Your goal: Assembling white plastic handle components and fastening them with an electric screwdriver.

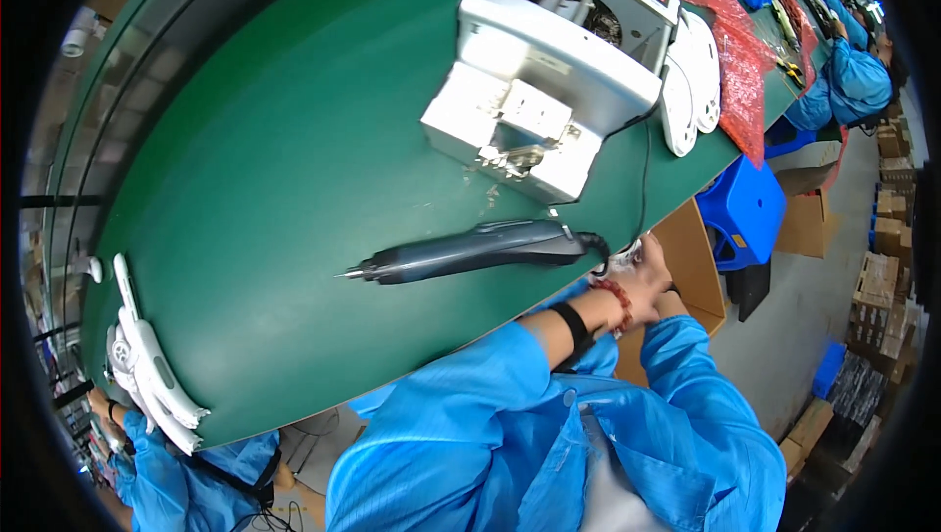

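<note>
The left hand, a red bracelet at its wrist, overlaps the right hand by the table edge; I cannot tell whether either one's fingers are closed. A small whitish item, too blurred to identify, shows just beside the fingers. Beneath them stands an open cardboard box. On the green table lies a dark electric screwdriver, its cord curling near the hands; beyond stands a grey-white machine.

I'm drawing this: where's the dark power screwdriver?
In the head view, the dark power screwdriver lies on the green table, in front of the white machine and left of the person's left hand.
</note>
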`<state>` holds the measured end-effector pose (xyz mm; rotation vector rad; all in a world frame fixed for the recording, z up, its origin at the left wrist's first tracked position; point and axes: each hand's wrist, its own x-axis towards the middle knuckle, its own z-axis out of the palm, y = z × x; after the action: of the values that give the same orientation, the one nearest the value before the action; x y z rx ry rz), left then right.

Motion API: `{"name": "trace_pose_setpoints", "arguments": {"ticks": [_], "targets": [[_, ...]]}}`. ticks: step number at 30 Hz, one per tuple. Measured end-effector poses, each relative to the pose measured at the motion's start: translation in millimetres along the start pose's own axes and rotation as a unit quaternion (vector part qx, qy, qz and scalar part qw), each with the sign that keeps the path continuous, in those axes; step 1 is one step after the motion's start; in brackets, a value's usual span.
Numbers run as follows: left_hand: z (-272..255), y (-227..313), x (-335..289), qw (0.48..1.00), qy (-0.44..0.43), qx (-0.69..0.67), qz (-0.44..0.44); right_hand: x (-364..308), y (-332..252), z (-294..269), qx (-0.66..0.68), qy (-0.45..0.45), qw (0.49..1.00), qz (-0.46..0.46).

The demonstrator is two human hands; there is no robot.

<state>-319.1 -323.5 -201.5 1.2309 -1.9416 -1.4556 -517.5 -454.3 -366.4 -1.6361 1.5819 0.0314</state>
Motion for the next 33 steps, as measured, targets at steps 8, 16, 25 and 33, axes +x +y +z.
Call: {"name": "trace_pose_setpoints", "arguments": {"ticks": [8,16,25,33], "targets": [[-100.3,140.8,-202.3,0.947,0.180,0.198,0.179,-167.7,-271.8,-56.3,0.151,-0.113,0.960,-0.208],[-180.4,117.7,-543.7,0.583,0.668,0.356,-0.296,-268.8,-324.7,-18.4,0.511,-0.305,0.801,-0.062],[-219.1,102.2,-383.7,0.814,0.494,0.271,-0.140,-259.2,-340.3,6.3,0.758,-0.208,0.617,0.042],[-273.8,64.5,-251.0,0.887,0.308,0.295,-0.176,-289.3,-389.5,-3.9,0.519,0.029,0.724,-0.454]]}}
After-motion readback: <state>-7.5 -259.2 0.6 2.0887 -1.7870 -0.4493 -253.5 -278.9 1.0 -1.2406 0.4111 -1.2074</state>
